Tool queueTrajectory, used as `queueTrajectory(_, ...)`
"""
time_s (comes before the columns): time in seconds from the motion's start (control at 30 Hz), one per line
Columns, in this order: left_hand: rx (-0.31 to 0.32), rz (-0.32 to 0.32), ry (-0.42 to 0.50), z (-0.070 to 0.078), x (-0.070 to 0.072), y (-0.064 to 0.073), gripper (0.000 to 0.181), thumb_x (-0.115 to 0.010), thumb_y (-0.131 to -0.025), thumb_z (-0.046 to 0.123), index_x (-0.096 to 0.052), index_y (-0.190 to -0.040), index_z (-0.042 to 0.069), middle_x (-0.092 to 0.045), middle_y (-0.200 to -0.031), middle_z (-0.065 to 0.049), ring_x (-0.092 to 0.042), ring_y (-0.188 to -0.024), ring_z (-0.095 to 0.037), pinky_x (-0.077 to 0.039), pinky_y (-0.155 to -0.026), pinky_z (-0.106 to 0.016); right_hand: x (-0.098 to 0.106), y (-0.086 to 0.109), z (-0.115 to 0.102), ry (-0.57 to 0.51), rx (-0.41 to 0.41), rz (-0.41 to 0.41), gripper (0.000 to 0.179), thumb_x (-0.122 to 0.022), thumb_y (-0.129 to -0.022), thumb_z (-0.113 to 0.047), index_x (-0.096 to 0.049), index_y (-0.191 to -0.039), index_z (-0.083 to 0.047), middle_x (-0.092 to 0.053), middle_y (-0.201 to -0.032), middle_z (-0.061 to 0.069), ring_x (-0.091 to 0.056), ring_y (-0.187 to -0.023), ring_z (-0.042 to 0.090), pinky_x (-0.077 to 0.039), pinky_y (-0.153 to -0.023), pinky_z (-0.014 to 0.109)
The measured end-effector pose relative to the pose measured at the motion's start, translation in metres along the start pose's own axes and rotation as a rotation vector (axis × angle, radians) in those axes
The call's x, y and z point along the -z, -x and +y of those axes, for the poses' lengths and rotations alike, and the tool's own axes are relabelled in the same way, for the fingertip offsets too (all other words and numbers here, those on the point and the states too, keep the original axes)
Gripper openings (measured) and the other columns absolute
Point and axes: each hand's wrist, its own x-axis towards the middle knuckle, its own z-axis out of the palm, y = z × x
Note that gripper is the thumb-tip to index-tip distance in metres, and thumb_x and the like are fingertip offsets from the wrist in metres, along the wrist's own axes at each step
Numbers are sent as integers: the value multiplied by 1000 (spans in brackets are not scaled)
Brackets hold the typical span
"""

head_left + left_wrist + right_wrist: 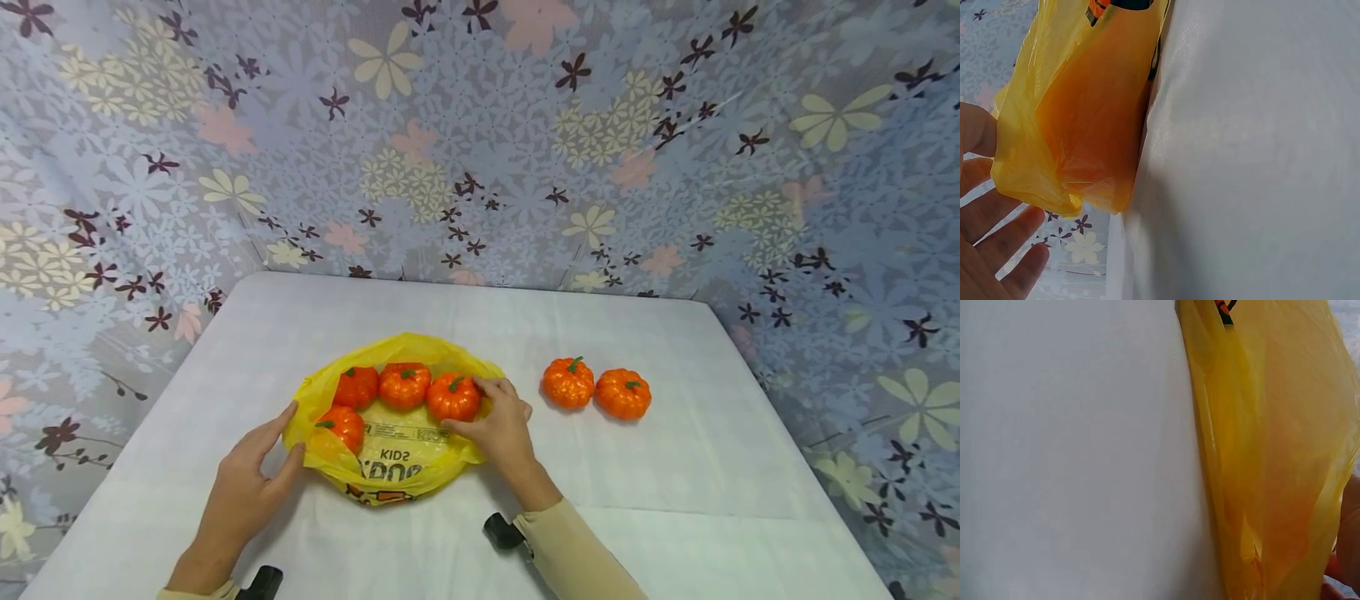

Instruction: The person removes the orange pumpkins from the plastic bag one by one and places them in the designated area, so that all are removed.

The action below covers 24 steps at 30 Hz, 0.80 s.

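I'm watching from afar — right hand (504, 425) gripping orange pumpkin (453, 400) between thumb and fingers, within yellow bag (438, 471) at its right end. Left hand (247, 475) resting against bag's left rim, fingers spreading fairly wide, touching plastic. Other pumpkins (405, 387) sitting in bag, along back and left. Two loose pumpkins (567, 385) resting side by side on white table (675, 467) — right of bag.

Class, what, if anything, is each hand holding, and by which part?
The right hand holds the rightmost pumpkin in the yellow bag, by its right side. The left hand is at the bag's left edge; whether it grips cannot be told.
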Motion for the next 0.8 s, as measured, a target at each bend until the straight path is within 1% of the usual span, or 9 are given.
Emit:
queueTrajectory(0.17,5,-3,-5,2,1,-1,57,-74,-89,11,-58,-143,8,-65,-129,-20,-61,-115,-40,-49,-94,-62,1,0,-1,4,-24,-36,83,-97,-65,-33,-63,-133,0,-58,-125,12,-56,-117,29,-30,-95,50)
queueTrajectory(0.27,9,-7,-5,2,2,-1,56,-74,-89,11,-58,-143,7,-65,-129,-20,-61,-116,-40,-49,-95,-62,1,1,-1,14,-19,-39,80,-97,-65,-34,-65,-131,-1,-61,-128,12,-56,-119,30,-30,-96,51)
queueTrajectory(0.37,16,-12,-11,3,2,-1,55,-73,-89,12,-58,-142,6,-65,-129,-20,-60,-116,-40,-49,-95,-62,2,1,-1,19,-12,-39,79,-96,-65,-35,-65,-130,-3,-64,-127,11,-57,-119,29,-30,-96,51)
queueTrajectory(0.6,22,-14,-10,4,2,-1,55,-73,-89,12,-58,-142,6,-65,-129,-20,-60,-116,-40,-49,-95,-62,4,2,-4,25,-8,-38,79,-96,-64,-40,-66,-128,-6,-66,-122,8,-60,-111,25,-29,-94,49)
queueTrajectory(0.8,38,-24,-20,5,3,-2,55,-72,-91,14,-57,-143,6,-64,-130,-21,-60,-117,-41,-49,-95,-63,8,4,-7,9,-9,-43,78,-95,-64,-42,-66,-128,-7,-67,-122,6,-59,-113,24,-28,-94,49)
